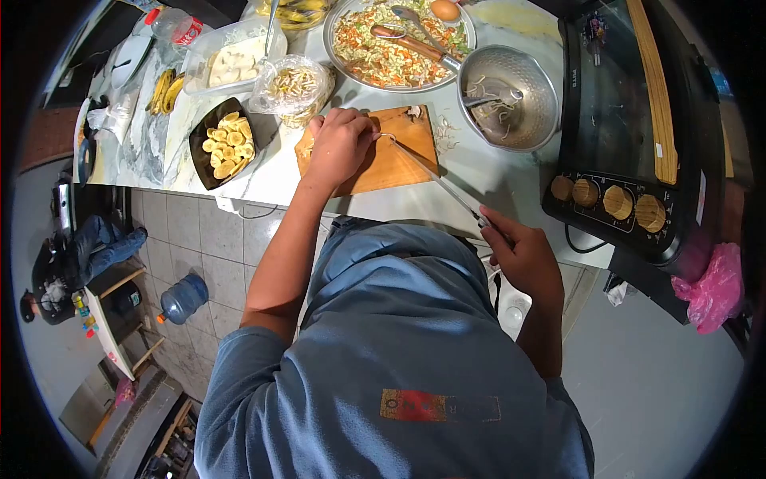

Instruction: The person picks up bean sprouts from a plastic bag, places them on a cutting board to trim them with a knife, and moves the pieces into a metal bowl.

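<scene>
Pressing fist on cutting board (395,164): left hand (341,144); right hand (523,255) grips knife (435,180); marble counter (479,180), tiled floor (215,255).

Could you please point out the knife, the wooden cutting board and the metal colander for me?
knife (435,177): head view, on the middle of the blade.
wooden cutting board (399,156): head view, on its bare right half.
metal colander (527,112): head view, on its inner right wall.
</scene>
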`<state>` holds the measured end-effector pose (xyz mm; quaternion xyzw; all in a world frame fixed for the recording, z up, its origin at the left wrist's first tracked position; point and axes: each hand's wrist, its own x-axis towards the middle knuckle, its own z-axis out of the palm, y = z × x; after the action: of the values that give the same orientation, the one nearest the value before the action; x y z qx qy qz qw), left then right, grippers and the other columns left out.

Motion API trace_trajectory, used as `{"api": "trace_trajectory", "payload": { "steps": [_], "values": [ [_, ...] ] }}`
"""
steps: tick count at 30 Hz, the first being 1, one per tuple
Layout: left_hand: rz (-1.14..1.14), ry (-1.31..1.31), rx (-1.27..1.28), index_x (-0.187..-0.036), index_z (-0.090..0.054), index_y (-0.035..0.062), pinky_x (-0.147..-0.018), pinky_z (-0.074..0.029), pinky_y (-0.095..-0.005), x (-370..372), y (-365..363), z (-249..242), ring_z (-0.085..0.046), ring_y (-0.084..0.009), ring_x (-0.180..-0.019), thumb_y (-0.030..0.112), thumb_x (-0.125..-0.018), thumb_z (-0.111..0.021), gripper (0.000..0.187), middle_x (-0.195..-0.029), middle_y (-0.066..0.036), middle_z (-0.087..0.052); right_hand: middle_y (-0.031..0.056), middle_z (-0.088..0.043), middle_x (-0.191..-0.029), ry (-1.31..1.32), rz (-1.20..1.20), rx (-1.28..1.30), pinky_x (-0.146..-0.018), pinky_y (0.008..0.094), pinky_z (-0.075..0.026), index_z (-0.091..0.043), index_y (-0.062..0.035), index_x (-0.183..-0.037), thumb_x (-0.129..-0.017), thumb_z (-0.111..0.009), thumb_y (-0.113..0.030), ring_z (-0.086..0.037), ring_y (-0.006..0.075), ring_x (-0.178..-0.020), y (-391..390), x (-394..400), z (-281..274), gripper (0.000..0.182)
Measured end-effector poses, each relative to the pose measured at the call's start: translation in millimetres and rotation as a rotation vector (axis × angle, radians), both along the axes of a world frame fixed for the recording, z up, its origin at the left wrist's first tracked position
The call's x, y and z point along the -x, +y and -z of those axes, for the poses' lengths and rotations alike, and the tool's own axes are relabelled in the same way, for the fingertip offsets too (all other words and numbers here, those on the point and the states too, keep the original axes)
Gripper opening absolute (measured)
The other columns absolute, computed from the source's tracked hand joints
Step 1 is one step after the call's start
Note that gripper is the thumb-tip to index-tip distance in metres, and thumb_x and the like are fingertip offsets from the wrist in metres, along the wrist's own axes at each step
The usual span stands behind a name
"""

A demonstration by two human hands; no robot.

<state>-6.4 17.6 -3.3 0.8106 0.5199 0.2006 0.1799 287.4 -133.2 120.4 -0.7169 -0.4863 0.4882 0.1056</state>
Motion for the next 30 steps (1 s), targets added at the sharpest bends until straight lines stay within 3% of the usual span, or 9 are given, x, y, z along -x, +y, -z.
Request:
{"api": "trace_trajectory", "payload": {
  "steps": [7,19,28,30],
  "values": [
    [0.015,-0.032,-0.085,-0.086,-0.075,0.0155,-0.085,-0.033,-0.0414,0,0,3,-0.057,-0.0225,-0.096,0.023,-0.087,-0.074,0.007,-0.089,-0.001,-0.066,0.0091,-0.065,-0.059,-0.025,-0.018,-0.012,-0.057,0.0319,-0.050,-0.066,-0.0131,-0.135,-0.097,-0.067,-0.032,-0.062,0.0149,-0.049,0,0,-1,0.042],
    [0.007,0.033,-0.021,-0.091,-0.075,0.0160,-0.089,-0.032,-0.0408,-1,-1,-2,-0.059,-0.0215,-0.102,0.020,-0.087,-0.074,0.006,-0.096,0.001,-0.069,0.0159,-0.068,-0.067,-0.085,-0.049,-0.072,-0.063,0.0346,-0.051,-0.069,-0.0134,-0.131,-0.096,-0.068,-0.031,-0.066,0.0212,-0.056,2,0,-3,0.039],
    [0.015,0.010,-0.076,-0.089,-0.074,0.0145,-0.089,-0.033,-0.0411,-1,0,-1,-0.058,-0.0218,-0.100,0.021,-0.086,-0.074,0.007,-0.093,-0.001,-0.066,0.0193,-0.071,-0.078,-0.130,-0.075,-0.008,-0.071,0.0374,-0.053,-0.069,-0.0145,-0.131,-0.096,-0.067,-0.029,-0.071,0.0286,-0.067,11,5,-15,0.038],
    [0.027,0.009,-0.102,-0.088,-0.073,0.0138,-0.089,-0.034,-0.0422,-1,0,-1,-0.058,-0.0220,-0.100,0.022,-0.086,-0.073,0.008,-0.092,-0.001,-0.065,0.0206,-0.071,-0.084,-0.161,-0.089,0.004,-0.074,0.0405,-0.055,-0.070,-0.0144,-0.129,-0.097,-0.066,-0.029,-0.073,0.0344,-0.076,13,10,-21,0.035]
  ]
}}
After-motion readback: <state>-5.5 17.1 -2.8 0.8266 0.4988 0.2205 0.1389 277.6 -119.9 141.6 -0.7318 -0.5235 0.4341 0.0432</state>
